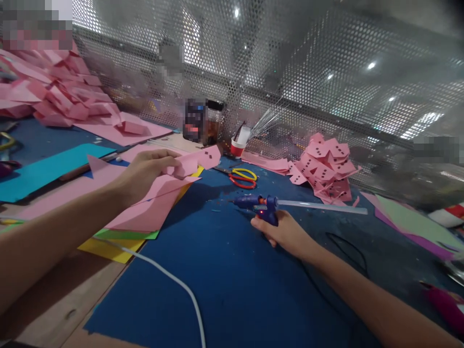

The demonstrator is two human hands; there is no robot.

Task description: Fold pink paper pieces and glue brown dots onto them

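My right hand [286,234] is wrapped around the handle of a blue glue gun [266,207], its nozzle pointing left above the blue table surface. A long clear glue stick [322,207] juts out of its back, and a small red light shows on its body. Over the coloured sheets at the left, my left hand [150,166] pinches a folded pink paper piece [197,162] with dark diamond marks at its tip. Below that hand lie pink paper sheets [145,212], on top of green and yellow ones. Scissors [242,178] with yellow and red handles lie between the hands.
A pile of pink folded paper [61,92] fills the back left. Marked pink pieces [326,169] are heaped at the back right. A red cup [238,146], a jar [213,123] and a phone [195,121] stand by the perforated metal screen [253,72]. A white cable [174,280] crosses the front.
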